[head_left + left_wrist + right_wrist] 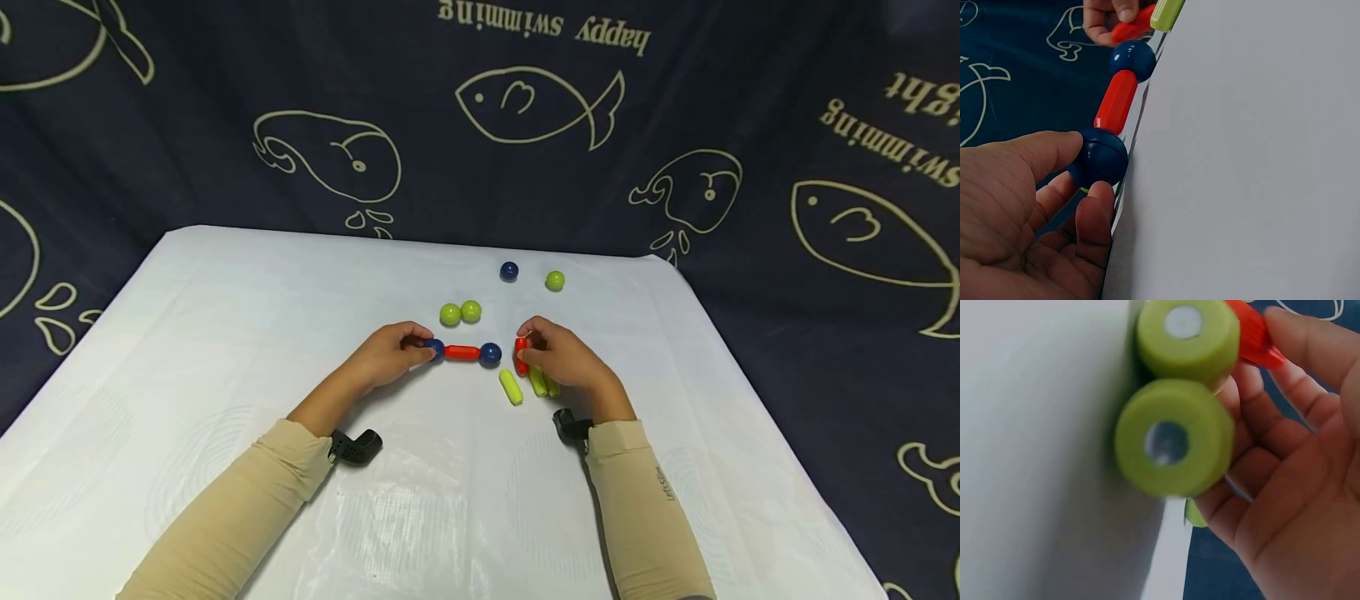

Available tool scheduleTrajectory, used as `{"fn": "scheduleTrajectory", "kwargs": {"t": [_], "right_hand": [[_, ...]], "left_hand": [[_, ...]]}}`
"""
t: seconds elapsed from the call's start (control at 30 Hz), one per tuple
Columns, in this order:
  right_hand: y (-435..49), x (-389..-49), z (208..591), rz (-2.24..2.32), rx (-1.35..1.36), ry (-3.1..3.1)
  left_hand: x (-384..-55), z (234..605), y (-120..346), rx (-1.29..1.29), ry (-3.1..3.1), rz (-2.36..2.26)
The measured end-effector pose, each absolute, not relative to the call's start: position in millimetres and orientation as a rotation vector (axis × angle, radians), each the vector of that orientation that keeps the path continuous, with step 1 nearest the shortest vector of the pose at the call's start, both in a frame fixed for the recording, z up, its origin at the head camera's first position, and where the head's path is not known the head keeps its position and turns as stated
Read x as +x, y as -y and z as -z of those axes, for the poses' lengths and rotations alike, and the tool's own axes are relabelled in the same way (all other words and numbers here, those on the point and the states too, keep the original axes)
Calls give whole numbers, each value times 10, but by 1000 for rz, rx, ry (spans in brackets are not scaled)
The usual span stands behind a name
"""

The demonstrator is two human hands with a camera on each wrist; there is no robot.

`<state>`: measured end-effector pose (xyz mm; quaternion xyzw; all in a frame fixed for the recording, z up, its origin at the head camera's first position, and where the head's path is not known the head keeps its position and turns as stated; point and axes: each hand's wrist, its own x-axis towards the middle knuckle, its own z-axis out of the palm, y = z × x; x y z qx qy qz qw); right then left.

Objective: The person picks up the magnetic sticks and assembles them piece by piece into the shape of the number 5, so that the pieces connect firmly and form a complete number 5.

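Centrally, on a white-covered table, a dumbbell-shaped assembly lay crosswise before the person, comprising one red rod with a dark blue ball at each end. The rod was bright red, faceted along its length and tapered at its tips; both balls were round and glossy, and a fine seam line crossed the near ball in the left wrist view. The left hand gripped this near ball between thumb and fingertips, while the far ball was free of either hand. Just beyond the far ball, and apart from it, the right hand pinched a second red rod, also faceted, set roughly at right angles to the assembly. Two yellow-green rods lay side by side beneath the right hand; their ends, seen in the right wrist view, were blunt, each with a round silvery disc at its centre. A third yellow-green rod lay slightly aslant nearby. Behind the assembly sat a pair of shiny green balls, and farther back a loose blue ball and a single green ball, well apart from the hands.
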<state>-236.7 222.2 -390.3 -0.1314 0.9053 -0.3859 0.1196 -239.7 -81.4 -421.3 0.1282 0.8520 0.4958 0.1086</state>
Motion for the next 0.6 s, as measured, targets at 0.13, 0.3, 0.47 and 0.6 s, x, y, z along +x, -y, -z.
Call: {"fn": "scheduleTrajectory", "kwargs": {"t": [0.13,0.3,0.47,0.6], "right_hand": [[-2206,-2379,3866,1207,-341,-2660],[-2156,-2376,3838,1359,-348,-2591],[-2071,-2355,3822,1443,-394,-2525],[-1981,-2342,3812,1510,-391,-2450]], "left_hand": [[-2401,4217,814,377,-2502,-1461],[-2405,4219,821,378,-2498,-1462],[-2395,4200,820,374,-2495,-1462],[-2385,4190,822,376,-2494,-1465]]}}
